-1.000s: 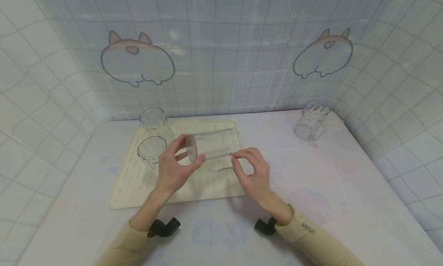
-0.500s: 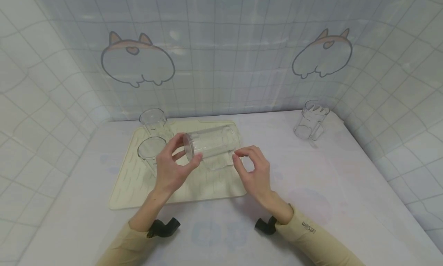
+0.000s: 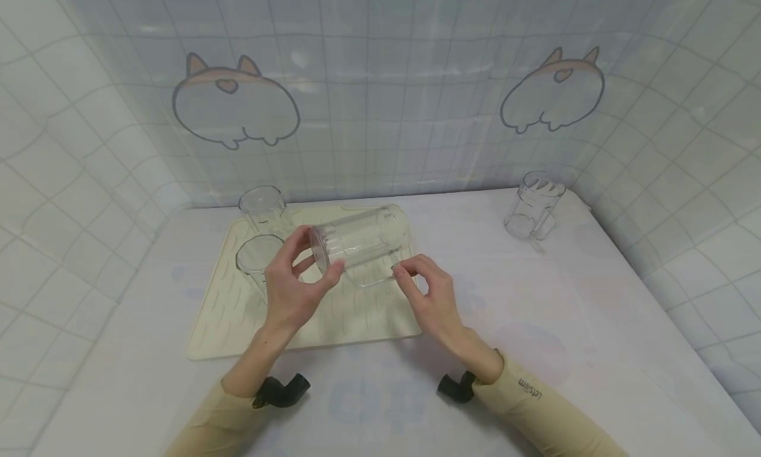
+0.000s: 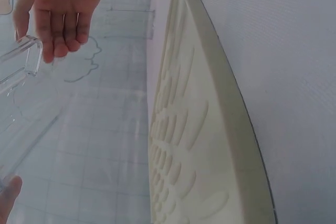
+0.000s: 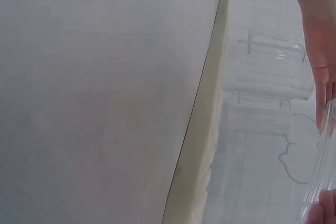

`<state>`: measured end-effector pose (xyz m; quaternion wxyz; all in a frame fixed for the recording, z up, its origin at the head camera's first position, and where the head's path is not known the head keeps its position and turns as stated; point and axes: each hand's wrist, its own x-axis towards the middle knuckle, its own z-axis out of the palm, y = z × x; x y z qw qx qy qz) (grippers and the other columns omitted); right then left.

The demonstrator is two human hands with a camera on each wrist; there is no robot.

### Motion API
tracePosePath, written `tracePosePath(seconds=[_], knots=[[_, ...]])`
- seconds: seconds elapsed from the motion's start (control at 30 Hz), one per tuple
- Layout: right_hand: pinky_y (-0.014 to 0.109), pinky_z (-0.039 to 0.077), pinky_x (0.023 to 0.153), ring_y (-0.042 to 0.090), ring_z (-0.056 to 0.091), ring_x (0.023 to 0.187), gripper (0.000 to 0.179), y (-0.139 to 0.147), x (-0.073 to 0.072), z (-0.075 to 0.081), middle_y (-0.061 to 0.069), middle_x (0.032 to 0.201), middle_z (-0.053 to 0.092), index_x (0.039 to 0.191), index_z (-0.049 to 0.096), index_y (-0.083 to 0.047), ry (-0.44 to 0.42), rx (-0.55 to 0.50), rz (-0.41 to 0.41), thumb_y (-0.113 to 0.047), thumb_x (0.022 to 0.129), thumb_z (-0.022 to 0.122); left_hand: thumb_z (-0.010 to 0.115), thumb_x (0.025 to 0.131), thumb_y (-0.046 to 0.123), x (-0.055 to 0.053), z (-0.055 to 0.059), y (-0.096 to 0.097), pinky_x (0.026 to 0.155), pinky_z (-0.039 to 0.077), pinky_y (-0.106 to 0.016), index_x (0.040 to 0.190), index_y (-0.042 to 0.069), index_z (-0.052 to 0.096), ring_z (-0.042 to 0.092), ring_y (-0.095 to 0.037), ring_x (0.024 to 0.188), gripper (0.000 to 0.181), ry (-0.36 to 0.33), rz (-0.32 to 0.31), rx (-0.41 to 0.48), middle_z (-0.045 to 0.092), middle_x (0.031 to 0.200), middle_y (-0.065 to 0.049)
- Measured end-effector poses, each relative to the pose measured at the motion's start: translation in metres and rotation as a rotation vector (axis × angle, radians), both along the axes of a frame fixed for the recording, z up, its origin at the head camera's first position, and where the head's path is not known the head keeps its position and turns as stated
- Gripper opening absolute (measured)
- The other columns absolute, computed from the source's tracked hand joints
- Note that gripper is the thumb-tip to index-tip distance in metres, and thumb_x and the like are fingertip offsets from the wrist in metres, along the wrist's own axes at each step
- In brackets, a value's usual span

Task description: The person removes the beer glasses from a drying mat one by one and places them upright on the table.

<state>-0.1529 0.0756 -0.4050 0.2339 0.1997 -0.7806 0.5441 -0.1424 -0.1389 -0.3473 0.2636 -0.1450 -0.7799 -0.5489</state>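
Observation:
A clear glass mug (image 3: 359,236) is held on its side above the drying mat (image 3: 226,331), its right end higher than its left. My left hand (image 3: 291,288) grips the mug's left end, thumb in front and fingers behind. My right hand (image 3: 434,298) pinches the handle (image 3: 371,284) near its right end. In the left wrist view the handle (image 4: 34,59) lies between the right thumb and fingers (image 4: 58,35). The right wrist view has my left hand (image 5: 320,40) at the mug's edge. I cannot tell which end is the rim.
On the mat's left side stand two clear glasses, a far one (image 3: 261,206) and a near one (image 3: 259,253) partly behind my left hand. Another glass mug (image 3: 532,206) stands at the back right. A tiled-pattern wall covering (image 3: 380,133) rises behind the table.
The mug has shifted slightly left and its right end has tilted up. The handle shows more clearly below it. My left hand moved slightly left; the right fingertips now pinch the handle.

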Motion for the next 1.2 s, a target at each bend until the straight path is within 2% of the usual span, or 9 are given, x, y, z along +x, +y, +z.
tracePosePath(seconds=[0.13, 0.27, 0.37, 0.53, 0.73, 1.03, 1.2], knots=[[0.022, 0.044, 0.075, 0.016, 0.056, 0.079, 0.009, -0.001, 0.005, 0.009, 0.005, 0.083, 0.066, 0.089, 0.069, -0.007, -0.073, -0.03, 0.022, -0.01, 0.091, 0.06, 0.073, 0.073, 0.001, 0.004, 0.006, 0.003, 0.085, 0.054, -0.032, 0.123, -0.009, 0.051, 0.058, -0.027, 0.104, 0.055, -0.011, 0.001, -0.021, 0.059, 0.11, -0.019], [0.021, 0.044, 0.076, 0.017, 0.056, 0.081, 0.01, -0.001, 0.015, 0.027, 0.014, 0.085, 0.066, 0.09, 0.068, -0.004, -0.123, -0.081, 0.038, -0.006, 0.091, 0.058, 0.074, 0.074, 0.002, 0.003, 0.006, 0.003, 0.088, 0.053, -0.034, 0.124, -0.007, 0.05, 0.057, -0.028, 0.106, 0.056, -0.041, -0.035, -0.017, 0.058, 0.112, -0.019], [0.022, 0.045, 0.079, 0.016, 0.057, 0.083, 0.011, -0.001, 0.019, 0.036, 0.016, 0.087, 0.066, 0.09, 0.067, -0.001, -0.152, -0.129, 0.049, -0.004, 0.091, 0.057, 0.074, 0.074, 0.002, 0.002, 0.005, 0.003, 0.09, 0.051, -0.031, 0.123, -0.006, 0.05, 0.057, -0.029, 0.109, 0.055, -0.061, -0.068, -0.015, 0.057, 0.114, -0.018], [0.025, 0.045, 0.085, 0.016, 0.058, 0.085, 0.011, 0.001, 0.016, 0.036, 0.017, 0.087, 0.065, 0.09, 0.066, 0.001, -0.178, -0.205, 0.049, -0.004, 0.091, 0.056, 0.074, 0.074, 0.0, 0.0, 0.003, 0.003, 0.093, 0.049, -0.027, 0.122, -0.007, 0.05, 0.057, -0.03, 0.11, 0.054, -0.087, -0.118, -0.006, 0.058, 0.114, -0.018], [0.029, 0.043, 0.089, 0.017, 0.057, 0.085, 0.013, 0.003, 0.015, 0.036, 0.021, 0.088, 0.064, 0.093, 0.066, 0.004, -0.188, -0.232, 0.034, -0.003, 0.091, 0.055, 0.076, 0.074, 0.001, -0.002, 0.001, 0.002, 0.096, 0.047, -0.03, 0.12, -0.006, 0.052, 0.056, -0.03, 0.112, 0.053, -0.125, -0.154, -0.015, 0.058, 0.116, -0.022], [0.032, 0.042, 0.091, 0.016, 0.057, 0.088, 0.014, 0.004, 0.015, 0.039, 0.017, 0.09, 0.064, 0.096, 0.066, 0.003, -0.203, -0.24, 0.022, -0.006, 0.092, 0.055, 0.077, 0.075, 0.009, -0.003, 0.0, 0.0, 0.096, 0.047, -0.041, 0.123, -0.005, 0.051, 0.058, -0.03, 0.111, 0.056, -0.215, -0.155, -0.056, 0.059, 0.117, -0.018], [0.028, 0.043, 0.091, 0.016, 0.058, 0.088, 0.013, 0.005, 0.015, 0.039, 0.019, 0.091, 0.065, 0.096, 0.065, 0.004, -0.199, -0.258, 0.016, -0.005, 0.092, 0.056, 0.078, 0.075, 0.014, -0.003, 0.001, -0.001, 0.096, 0.047, -0.037, 0.124, -0.001, 0.052, 0.056, -0.023, 0.112, 0.057, -0.297, -0.141, -0.107, 0.06, 0.115, -0.014]])
